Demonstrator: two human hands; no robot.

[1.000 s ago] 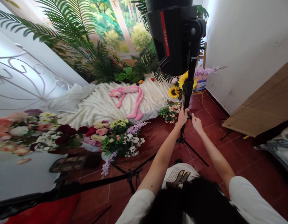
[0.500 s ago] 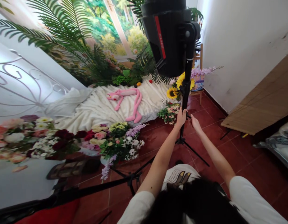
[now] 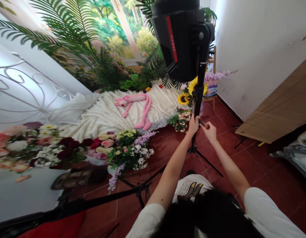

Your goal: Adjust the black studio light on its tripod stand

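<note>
A black light stand [image 3: 197, 105] rises upright in front of me, carrying a large black studio light [image 3: 184, 44] with a red stripe. My left hand [image 3: 193, 124] is closed round the pole of the stand, about midway up. Just right of it, my right hand [image 3: 209, 131] pinches a small black tightening knob [image 3: 201, 122] on the pole's side. The fingers cover most of that knob. Below the hands, the stand's legs [image 3: 209, 163] spread over the floor.
Behind the stand are sunflowers [image 3: 183, 98] and a wooden easel [image 3: 214, 62]. A pink plush toy [image 3: 136, 99] lies on a white furry blanket [image 3: 103, 109]. Artificial flowers [image 3: 128, 148] and a second black stand [image 3: 140, 188] are at left. A brown board [image 3: 274, 105] leans at right.
My right hand has shifted left and curled its fingers onto the knob. My left hand keeps its hold on the pole. The light appears slightly further right in view.
</note>
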